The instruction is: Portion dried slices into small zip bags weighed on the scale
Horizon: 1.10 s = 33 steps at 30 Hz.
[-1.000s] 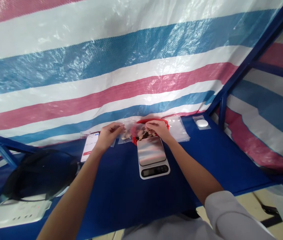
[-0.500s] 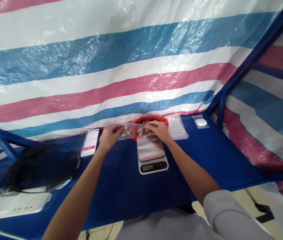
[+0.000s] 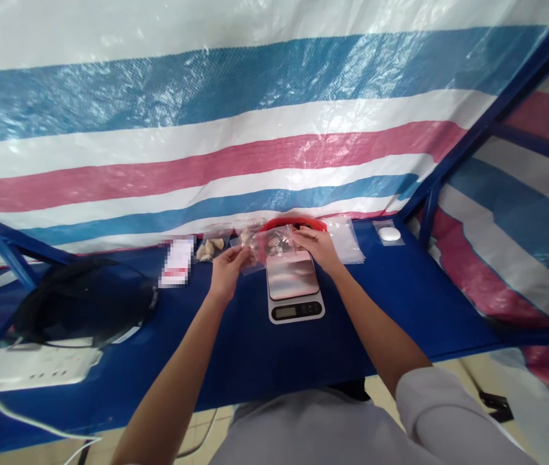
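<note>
A clear plastic bag (image 3: pixel 274 243) is stretched between my hands, above the back edge of a small kitchen scale (image 3: pixel 294 278). My left hand (image 3: pixel 230 268) pinches the bag's left side, and my right hand (image 3: pixel 317 245) grips its right side. Behind the bag a red basket (image 3: pixel 270 224) shows in part, with dark and brown pieces in it that I cannot make out well. Left of the basket lies a clear bag with pale tan chunks (image 3: pixel 210 248). A stack of flat clear bags (image 3: pixel 347 240) lies to the right of the basket.
A white rounded object (image 3: pixel 389 235) rests on a small clear bag at the right. On the left are a blurred-out phone (image 3: pixel 177 261), a black round mesh item (image 3: pixel 85 303) and a white power strip (image 3: pixel 37 369). Striped sheeting (image 3: pixel 207 142) closes off the back.
My left hand has moved right, closer to my right hand, with the bag drawn in between them. The bag of tan chunks has come into view. The camera has shifted slightly.
</note>
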Motion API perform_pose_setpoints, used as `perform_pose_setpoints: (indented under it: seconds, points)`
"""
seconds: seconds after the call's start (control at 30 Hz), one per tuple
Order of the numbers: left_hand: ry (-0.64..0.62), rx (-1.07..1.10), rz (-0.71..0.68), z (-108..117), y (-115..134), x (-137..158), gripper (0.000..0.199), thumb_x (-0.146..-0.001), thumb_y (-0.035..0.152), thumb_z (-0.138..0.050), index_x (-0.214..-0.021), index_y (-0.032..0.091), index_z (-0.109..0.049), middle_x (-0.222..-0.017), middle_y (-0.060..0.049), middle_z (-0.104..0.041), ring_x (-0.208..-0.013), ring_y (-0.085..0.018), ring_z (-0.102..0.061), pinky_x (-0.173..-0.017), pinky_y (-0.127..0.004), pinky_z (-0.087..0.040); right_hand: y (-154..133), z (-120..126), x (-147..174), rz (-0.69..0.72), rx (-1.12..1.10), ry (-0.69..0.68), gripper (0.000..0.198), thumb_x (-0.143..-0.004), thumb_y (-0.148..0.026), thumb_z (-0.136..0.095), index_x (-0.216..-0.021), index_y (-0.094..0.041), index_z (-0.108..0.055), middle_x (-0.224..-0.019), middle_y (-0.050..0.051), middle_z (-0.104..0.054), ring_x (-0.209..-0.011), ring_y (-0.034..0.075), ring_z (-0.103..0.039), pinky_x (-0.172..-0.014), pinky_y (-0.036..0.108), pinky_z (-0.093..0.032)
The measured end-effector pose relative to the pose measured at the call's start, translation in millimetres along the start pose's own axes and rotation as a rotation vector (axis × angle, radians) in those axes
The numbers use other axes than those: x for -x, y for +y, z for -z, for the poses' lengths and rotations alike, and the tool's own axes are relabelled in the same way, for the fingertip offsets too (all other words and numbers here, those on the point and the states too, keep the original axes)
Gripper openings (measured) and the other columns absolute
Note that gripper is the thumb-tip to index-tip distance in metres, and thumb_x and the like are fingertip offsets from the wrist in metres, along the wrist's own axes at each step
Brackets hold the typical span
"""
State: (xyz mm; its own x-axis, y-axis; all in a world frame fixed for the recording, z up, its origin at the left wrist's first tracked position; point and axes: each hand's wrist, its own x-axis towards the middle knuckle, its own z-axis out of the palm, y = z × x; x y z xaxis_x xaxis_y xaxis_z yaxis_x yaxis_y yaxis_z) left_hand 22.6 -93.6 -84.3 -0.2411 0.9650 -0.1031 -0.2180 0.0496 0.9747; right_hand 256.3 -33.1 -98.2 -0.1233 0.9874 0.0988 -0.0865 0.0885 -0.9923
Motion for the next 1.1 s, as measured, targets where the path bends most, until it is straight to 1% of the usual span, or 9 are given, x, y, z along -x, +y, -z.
perform_pose_setpoints:
  seconds: [0.2, 0.33, 0.53, 0.63, 0.73, 0.8, 0.9, 1.0, 1.1]
  points:
    - [0.014, 0.056, 0.049, -7, -10, 15, 0.053, -0.057, 0.047, -0.094, -0.09, 0.011, -0.074, -0.083, -0.006, -0.077, -0.078, -0.019, -0.074, -0.082, -0.035, -0.061, -8, 8, 12, -0.021, 0.072, -0.01, 0.041, -0.064, -0.05, -0.086, -0.09, -0.019, -0.081, -0.089, 0.005, -0.075, -0.081, 0.023, -0.071, -0.076, 0.037, -0.062]
    - [-0.061, 0.04, 0.069, -9, -10, 19, 0.052, -0.058, 0.048, -0.094, -0.089, 0.012, -0.074, -0.083, -0.006, -0.077, -0.078, -0.019, -0.074, -0.083, -0.036, -0.061, -6, 12, 17, -0.064, 0.016, -0.024, 0.042, -0.06, -0.049, -0.088, -0.088, -0.019, -0.079, -0.08, 0.004, -0.075, -0.069, 0.019, -0.069, -0.063, 0.035, -0.061]
    - [-0.165, -0.058, 0.105, -2, -8, 20, 0.051, -0.058, 0.049, -0.093, -0.089, 0.013, -0.075, -0.086, -0.007, -0.078, -0.08, -0.021, -0.074, -0.085, -0.039, -0.061, -9, 24, 24, -0.065, -0.023, -0.014, 0.038, -0.06, -0.049, -0.088, -0.08, -0.02, -0.075, -0.07, 0.002, -0.073, -0.063, 0.016, -0.067, -0.063, 0.033, -0.062]
    - [-0.163, -0.146, 0.043, 1, 3, 17, 0.053, -0.059, 0.05, -0.092, -0.094, 0.014, -0.076, -0.089, -0.009, -0.079, -0.084, -0.023, -0.074, -0.086, -0.04, -0.06, -12, 30, 24, -0.043, 0.003, -0.028, 0.037, -0.06, -0.049, -0.088, -0.08, -0.019, -0.075, -0.07, 0.001, -0.072, -0.058, 0.015, -0.065, -0.061, 0.032, -0.061]
    - [-0.167, -0.306, -0.114, -3, 24, 12, 0.056, -0.064, 0.052, -0.088, -0.105, 0.016, -0.075, -0.095, -0.01, -0.079, -0.088, -0.026, -0.074, -0.087, -0.041, -0.059, -17, 33, 24, -0.02, 0.03, -0.046, 0.036, -0.061, -0.047, -0.088, -0.08, -0.019, -0.077, -0.069, 0.001, -0.072, -0.057, 0.015, -0.064, -0.061, 0.031, -0.06]
    - [-0.239, -0.477, -0.227, -13, 40, 7, 0.051, -0.07, 0.053, -0.084, -0.104, 0.017, -0.076, -0.103, -0.011, -0.079, -0.095, -0.028, -0.072, -0.088, -0.039, -0.058, -21, 32, 25, -0.004, 0.038, -0.074, 0.035, -0.061, -0.046, -0.087, -0.081, -0.019, -0.077, -0.068, 0.0, -0.071, -0.058, 0.015, -0.064, -0.06, 0.031, -0.059]
    - [-0.39, -0.744, -0.316, -33, 57, 0, 0.042, -0.074, 0.051, -0.078, -0.1, 0.018, -0.077, -0.097, -0.007, -0.079, -0.09, -0.026, -0.071, -0.081, -0.033, -0.056, -29, 29, 27, 0.03, 0.06, -0.134, 0.03, -0.065, -0.044, -0.086, -0.08, -0.019, -0.077, -0.065, 0.0, -0.07, -0.057, 0.015, -0.063, -0.058, 0.029, -0.058]
    - [-0.632, -0.909, -0.29, -50, 65, -8, 0.03, -0.078, 0.047, -0.073, -0.083, 0.018, -0.078, -0.076, -0.004, -0.075, -0.072, -0.02, -0.067, -0.066, -0.027, -0.052, -35, 28, 28, 0.055, 0.083, -0.158, 0.028, -0.066, -0.042, -0.085, -0.08, -0.019, -0.077, -0.064, -0.001, -0.069, -0.056, 0.014, -0.062, -0.057, 0.029, -0.056]
    - [-0.673, -0.865, -0.211, -54, 64, -12, 0.032, -0.08, 0.048, -0.07, -0.077, 0.016, -0.076, -0.071, -0.004, -0.072, -0.065, -0.017, -0.064, -0.059, -0.025, -0.049, -35, 34, 27, 0.06, 0.087, -0.142, 0.03, -0.064, -0.044, -0.085, -0.079, -0.019, -0.076, -0.067, 0.0, -0.07, -0.057, 0.014, -0.062, -0.058, 0.029, -0.056]
